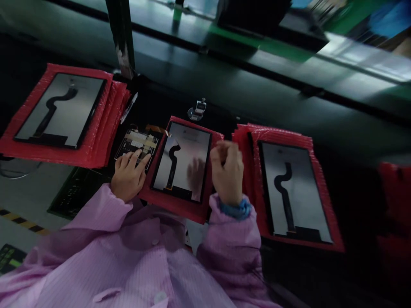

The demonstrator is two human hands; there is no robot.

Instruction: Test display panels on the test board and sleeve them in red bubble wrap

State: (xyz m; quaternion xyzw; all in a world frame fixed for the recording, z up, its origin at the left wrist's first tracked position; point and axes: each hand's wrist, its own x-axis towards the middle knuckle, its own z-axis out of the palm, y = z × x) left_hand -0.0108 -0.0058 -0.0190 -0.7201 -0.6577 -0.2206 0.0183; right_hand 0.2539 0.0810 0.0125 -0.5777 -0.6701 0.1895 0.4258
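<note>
My left hand lies with fingers spread on a small black circuit board with tan tape strips and a ribbon cable. Just to its right, a display panel lies back side up on a red bubble-wrap sheet, with a curved black flex cable on its silvery back. My right hand is raised over that panel's right edge, fingers curled together and somewhat blurred. Whatever its fingertips hold, if anything, cannot be made out. The panel's surface mirrors this hand.
Similar panels lie on red bubble-wrap stacks at left and right. A white pen and a small metal-and-glass loupe lie behind the middle panel. A dark post stands at back left. More red wrap shows far right.
</note>
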